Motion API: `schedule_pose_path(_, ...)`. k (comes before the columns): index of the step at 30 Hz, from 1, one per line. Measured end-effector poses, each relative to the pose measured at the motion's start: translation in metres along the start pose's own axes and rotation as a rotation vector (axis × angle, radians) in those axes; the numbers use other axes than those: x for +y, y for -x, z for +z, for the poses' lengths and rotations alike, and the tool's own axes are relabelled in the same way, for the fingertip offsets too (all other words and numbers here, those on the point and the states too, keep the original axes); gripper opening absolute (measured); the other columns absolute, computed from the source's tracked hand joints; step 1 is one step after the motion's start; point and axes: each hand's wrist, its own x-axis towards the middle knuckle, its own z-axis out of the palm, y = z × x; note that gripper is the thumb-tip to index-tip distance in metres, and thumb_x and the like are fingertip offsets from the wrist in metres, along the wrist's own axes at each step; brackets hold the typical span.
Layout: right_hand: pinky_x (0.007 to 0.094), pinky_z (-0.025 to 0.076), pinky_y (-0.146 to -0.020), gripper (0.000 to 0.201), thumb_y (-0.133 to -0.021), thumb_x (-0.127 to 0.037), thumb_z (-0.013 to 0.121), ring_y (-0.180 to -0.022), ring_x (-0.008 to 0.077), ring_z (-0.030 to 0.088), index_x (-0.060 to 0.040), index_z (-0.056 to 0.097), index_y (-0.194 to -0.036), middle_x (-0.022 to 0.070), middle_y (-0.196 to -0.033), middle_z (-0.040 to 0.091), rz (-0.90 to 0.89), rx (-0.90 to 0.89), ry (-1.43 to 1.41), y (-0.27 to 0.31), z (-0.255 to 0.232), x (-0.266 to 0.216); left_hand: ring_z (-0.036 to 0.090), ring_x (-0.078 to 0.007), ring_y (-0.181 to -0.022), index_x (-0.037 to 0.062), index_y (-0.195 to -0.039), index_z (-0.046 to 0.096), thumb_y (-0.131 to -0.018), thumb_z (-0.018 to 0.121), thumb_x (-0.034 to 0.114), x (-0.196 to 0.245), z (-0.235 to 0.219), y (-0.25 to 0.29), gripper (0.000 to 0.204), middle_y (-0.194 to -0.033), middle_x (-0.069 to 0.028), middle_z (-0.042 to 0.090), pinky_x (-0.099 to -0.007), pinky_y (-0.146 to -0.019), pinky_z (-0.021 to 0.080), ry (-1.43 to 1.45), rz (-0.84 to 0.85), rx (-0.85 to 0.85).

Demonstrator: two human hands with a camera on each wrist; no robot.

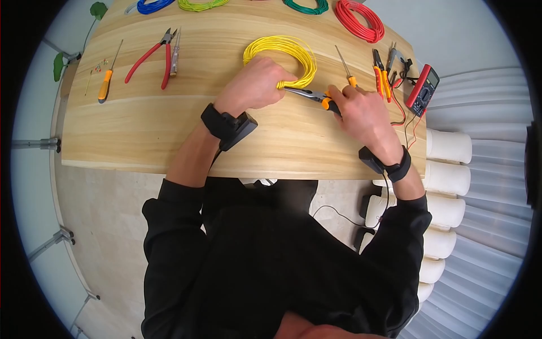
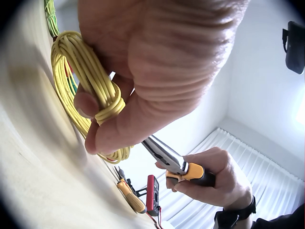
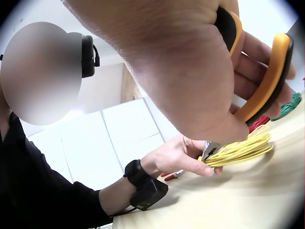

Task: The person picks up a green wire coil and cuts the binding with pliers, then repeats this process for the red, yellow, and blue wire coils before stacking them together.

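A coil of yellow wire point(image 1: 305, 53) is gripped at its near side by my left hand point(image 1: 257, 83). In the left wrist view the thumb and fingers close round the coil point(image 2: 90, 71), where turns of wire wrap tightly about the bundle. My right hand point(image 1: 364, 113) holds long-nose pliers point(image 1: 307, 94) by their orange and black handles. The handles point(image 3: 269, 81) stand spread in the right wrist view. The pliers' tips reach the wrapped part of the coil beside the left fingers, which partly hide them.
Left on the wooden table point(image 1: 169, 130) lie red-handled cutters point(image 1: 148, 59), a clear-handled screwdriver point(image 1: 175, 53) and an orange-handled screwdriver point(image 1: 105, 85). Another screwdriver point(image 1: 345, 65), red-yellow pliers point(image 1: 382, 76) and a red multimeter point(image 1: 423, 90) lie right. Red wire point(image 1: 359, 21) is at the back.
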Motion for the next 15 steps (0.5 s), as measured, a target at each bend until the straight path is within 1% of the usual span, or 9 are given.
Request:
schedule_pose_path(2, 0.0375, 0.047, -0.055, 0.024, -0.07, -0.015, 0.06, -0.067, 0.0273, 0.059, -0.0054, 0.054, -0.091, 0.0119, -0.071, 0.056, 0.013, 0.011, 0.023, 0.0, -0.003, -0.001, 0.056, -0.0336, -0.071, 0.003, -0.092, 0.065, -0.061, 0.061, 0.004, 0.0, 0.0, 0.0, 0.031, -0.071, -0.0179, 0.06, -0.0409, -0.067, 0.044, -0.002, -0.001, -0.01)
schedule_pose_path(4, 0.0376, 0.047, -0.057, 0.022, -0.072, -0.016, 0.06, -0.071, 0.0275, 0.059, -0.005, 0.053, -0.09, 0.0129, -0.075, 0.056, 0.028, -0.034, -0.062, -0.001, -0.004, 0.0, 0.056, -0.0345, -0.071, 0.003, -0.092, 0.065, -0.061, 0.06, 0.004, 0.0, 0.0, -0.001, 0.032, -0.071, -0.018, 0.06, -0.0414, -0.067, 0.044, -0.01, 0.011, 0.003)
schedule_pose_path(5, 0.0376, 0.047, -0.057, 0.022, -0.072, -0.016, 0.06, -0.071, 0.0275, 0.059, -0.005, 0.053, -0.09, 0.0129, -0.075, 0.056, 0.03, -0.031, -0.061, -0.001, -0.005, 0.001, 0.056, -0.0345, -0.071, 0.003, -0.092, 0.065, -0.061, 0.06, 0.004, 0.001, -0.001, -0.001, 0.032, -0.071, -0.018, 0.06, -0.0414, -0.067, 0.044, -0.012, 0.014, 0.003)
schedule_pose_path(7, 0.0382, 0.046, -0.059, 0.024, -0.074, -0.019, 0.06, -0.071, 0.0291, 0.058, -0.0055, 0.055, -0.093, 0.0126, -0.075, 0.056, 0.041, -0.105, -0.162, 0.0, -0.005, 0.003, 0.056, -0.0346, -0.072, 0.0029, -0.092, 0.065, -0.061, 0.06, 0.003, 0.003, -0.001, -0.001, 0.032, -0.072, -0.0178, 0.061, -0.0415, -0.068, 0.044, 0.007, -0.004, 0.003)
schedule_pose_path(8, 0.0382, 0.046, -0.059, 0.024, -0.074, -0.019, 0.06, -0.071, 0.0291, 0.058, -0.0055, 0.055, -0.093, 0.0126, -0.075, 0.056, 0.042, -0.103, -0.162, 0.0, -0.006, 0.004, 0.056, -0.0346, -0.072, 0.0029, -0.092, 0.065, -0.061, 0.06, 0.003, 0.003, -0.001, 0.0, 0.032, -0.072, -0.0178, 0.061, -0.0415, -0.068, 0.044, 0.005, -0.003, 0.003)
schedule_pose_path(10, 0.0393, 0.044, -0.062, 0.033, -0.072, -0.015, 0.063, -0.073, 0.0315, 0.057, -0.0056, 0.054, -0.102, 0.0123, -0.079, 0.056, 0.073, -0.17, -0.244, 0.001, -0.009, 0.006, 0.056, -0.0343, -0.074, 0.0029, -0.094, 0.065, -0.063, 0.06, 0.005, 0.002, 0.001, 0.0, 0.032, -0.076, -0.018, 0.061, -0.0413, -0.069, 0.044, 0.028, 0.015, 0.026)
schedule_pose_path(14, 0.0399, 0.044, -0.063, 0.033, -0.072, -0.015, 0.061, -0.073, 0.0326, 0.056, -0.0039, 0.055, -0.103, 0.0146, -0.08, 0.057, 0.078, -0.172, -0.324, 0.004, -0.008, 0.013, 0.056, -0.0341, -0.076, 0.0029, -0.096, 0.064, -0.065, 0.06, 0.006, 0.004, 0.0, -0.001, 0.031, -0.079, -0.0181, 0.061, -0.0411, -0.07, 0.044, 0.059, -0.002, 0.008)
schedule_pose_path(15, 0.0406, 0.044, -0.064, 0.032, -0.073, -0.019, 0.061, -0.074, 0.0335, 0.056, -0.0036, 0.056, -0.1, 0.0157, -0.077, 0.058, 0.062, -0.208, -0.403, 0.005, -0.007, 0.016, 0.056, -0.0343, -0.076, 0.0029, -0.096, 0.064, -0.066, 0.06, 0.007, 0.005, 0.0, -0.001, 0.031, -0.079, -0.0182, 0.061, -0.0414, -0.07, 0.044, 0.076, -0.018, -0.002)
